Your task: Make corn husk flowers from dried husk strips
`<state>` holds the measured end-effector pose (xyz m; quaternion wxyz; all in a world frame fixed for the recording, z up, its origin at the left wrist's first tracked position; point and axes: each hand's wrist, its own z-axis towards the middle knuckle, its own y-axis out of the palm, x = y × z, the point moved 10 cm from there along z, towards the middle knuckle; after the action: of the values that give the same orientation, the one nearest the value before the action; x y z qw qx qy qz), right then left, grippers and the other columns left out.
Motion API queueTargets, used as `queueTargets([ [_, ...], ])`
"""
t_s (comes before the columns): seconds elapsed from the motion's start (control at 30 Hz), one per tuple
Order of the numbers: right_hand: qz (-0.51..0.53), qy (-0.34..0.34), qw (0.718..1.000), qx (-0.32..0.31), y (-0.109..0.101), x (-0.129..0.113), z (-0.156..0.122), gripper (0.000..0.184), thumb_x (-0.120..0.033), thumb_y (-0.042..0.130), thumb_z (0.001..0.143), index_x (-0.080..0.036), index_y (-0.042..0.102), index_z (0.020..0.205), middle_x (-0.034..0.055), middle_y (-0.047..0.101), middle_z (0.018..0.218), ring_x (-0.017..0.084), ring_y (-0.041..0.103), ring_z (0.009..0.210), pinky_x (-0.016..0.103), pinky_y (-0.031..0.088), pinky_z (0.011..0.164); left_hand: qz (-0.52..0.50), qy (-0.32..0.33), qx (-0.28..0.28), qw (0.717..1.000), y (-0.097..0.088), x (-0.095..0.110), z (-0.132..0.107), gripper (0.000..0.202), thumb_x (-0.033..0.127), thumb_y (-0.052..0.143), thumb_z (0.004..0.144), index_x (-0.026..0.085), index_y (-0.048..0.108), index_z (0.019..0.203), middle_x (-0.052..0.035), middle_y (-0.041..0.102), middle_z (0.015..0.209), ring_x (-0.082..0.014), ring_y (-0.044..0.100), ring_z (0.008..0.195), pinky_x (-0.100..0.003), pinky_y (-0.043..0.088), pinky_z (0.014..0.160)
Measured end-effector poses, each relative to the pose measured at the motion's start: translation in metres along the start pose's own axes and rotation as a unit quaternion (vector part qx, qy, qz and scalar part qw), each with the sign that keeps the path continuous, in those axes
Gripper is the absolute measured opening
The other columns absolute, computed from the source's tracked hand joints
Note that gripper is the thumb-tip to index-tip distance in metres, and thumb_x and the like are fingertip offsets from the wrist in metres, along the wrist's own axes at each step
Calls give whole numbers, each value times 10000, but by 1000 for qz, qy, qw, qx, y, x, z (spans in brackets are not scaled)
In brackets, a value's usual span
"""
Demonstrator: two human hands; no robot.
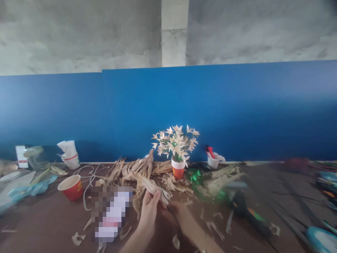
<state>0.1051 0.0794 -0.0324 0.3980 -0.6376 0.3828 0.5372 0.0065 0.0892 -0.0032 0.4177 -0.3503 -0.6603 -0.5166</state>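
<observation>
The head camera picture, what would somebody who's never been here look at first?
Probably the bunch of pale flowers in a red and white cup, because it stands out brightly at the middle against the big blue panel. Next, perhaps the left hand, low in the middle, holding a pale dry husk. Then maybe the wide red cup towards the left side of the brown table.

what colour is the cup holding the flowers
The cup is red below, white above; head view.
</observation>
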Motion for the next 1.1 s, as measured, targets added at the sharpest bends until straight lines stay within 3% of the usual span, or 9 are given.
queueTargets([
  [0.3,7,8,999,51,-11,4,2,439,-554,717,545,-147,626,684,-44,464,476,100,439,469,203,350,449,1,2,0,1000,-1,-1,1,403,495,729,578,182,518,719,55,552,461,-99,516,400,-186,397,396],
  [0.5,41,43,998,-3,-7,12,-1,464,-570,692,570,-157,601,762,-52,479,463,94,439,410,214,336,420,-10,-7,5,1000,-7,-1,6,387,485,729,577,184,535,726,54,572,478,-95,518,402,-181,383,399],
  [0.67,54,46,997,10,-13,15,3,456,-571,643,623,-170,562,825,-42,527,518,90,471,429,201,352,431,-55,-24,12,998,-12,3,12,349,398,770,563,159,535,657,50,572,486,-63,497,388,-163,345,390],
  [0.87,101,-82,977,166,-50,-13,12,524,-507,738,527,-188,535,890,12,596,717,166,566,660,267,454,615,-83,-75,-43,993,-1,-12,10,329,352,782,572,156,531,655,46,571,492,-61,494,381,-166,353,381],
  [1.1,122,-110,973,161,-52,-10,9,494,-477,754,523,-172,565,862,-13,550,625,148,513,589,261,415,566,-5,-82,-115,990,14,-19,5,315,404,726,639,135,564,664,16,596,490,-60,498,369,-153,316,361],
])
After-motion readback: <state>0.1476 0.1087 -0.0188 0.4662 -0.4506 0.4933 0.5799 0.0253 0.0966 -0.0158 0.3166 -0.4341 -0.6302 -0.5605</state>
